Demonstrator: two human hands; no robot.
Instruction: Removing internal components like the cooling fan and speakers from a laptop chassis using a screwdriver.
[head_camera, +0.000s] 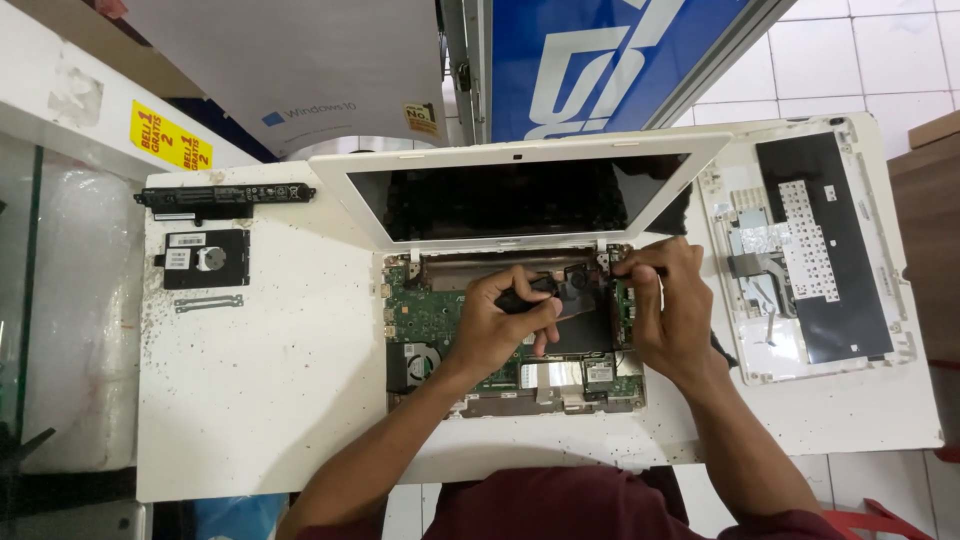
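Head view: left hand (500, 325) curled around a black tool (527, 297), right hand (665, 305) pinching the laptop hinge (607, 262).

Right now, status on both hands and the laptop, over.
Left hand gripping a dark tool on the board. Right hand at the right hinge. Laptop open, nothing blocking.

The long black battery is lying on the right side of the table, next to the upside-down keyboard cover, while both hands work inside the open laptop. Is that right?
Not quite. In the head view, the long black battery lies on the left side of the table, far from the keyboard cover, which is on the right. Both the left hand and right hand are inside the open laptop.
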